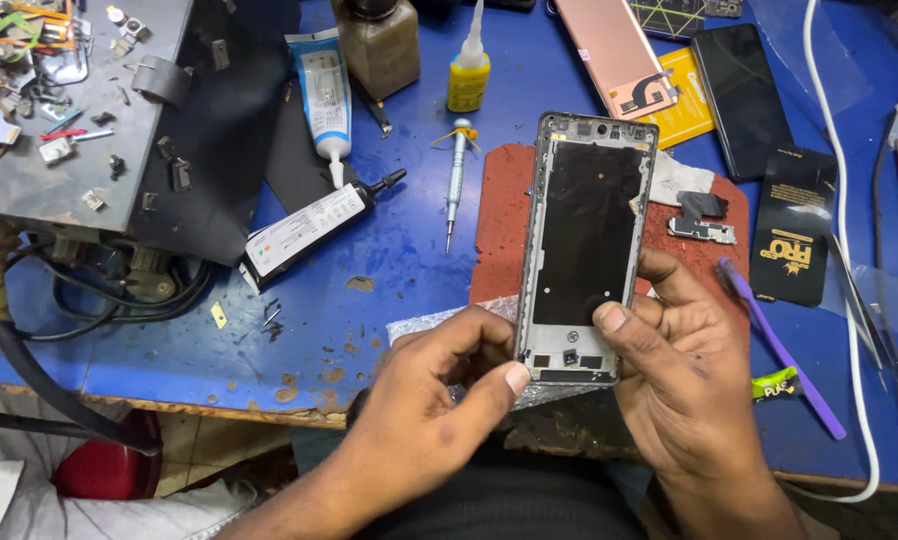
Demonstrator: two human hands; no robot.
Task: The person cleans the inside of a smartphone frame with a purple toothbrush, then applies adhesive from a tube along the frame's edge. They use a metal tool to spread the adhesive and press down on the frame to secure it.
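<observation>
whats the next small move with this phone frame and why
Probably work the left hand thumb along the bottom edge of the phone frame. The right hand already grips its lower right side, and the left thumb tip sits at the bottom left corner by the small parts.

Phone frame [586, 245]: lower left corner was covered by the left hand's [439, 420] thumb, lower right edge by the right hand's [694, 385] thumb; the right-hand fingers behind it were out of sight.

Silver foil sheet [419, 325]: mostly concealed under the left hand and the frame.

Both forearms: cut off by the bottom edge.

Brown bottle [381, 40], far above the left hand: top cropped by the upper edge.

Pink phone back [614, 50], above the right hand: upper end cropped.

Small parts [39, 60] on the grey plate, far left of the left hand: too small to identify.

White cable [849, 250], right of the right hand: ran out of view at the top.
</observation>
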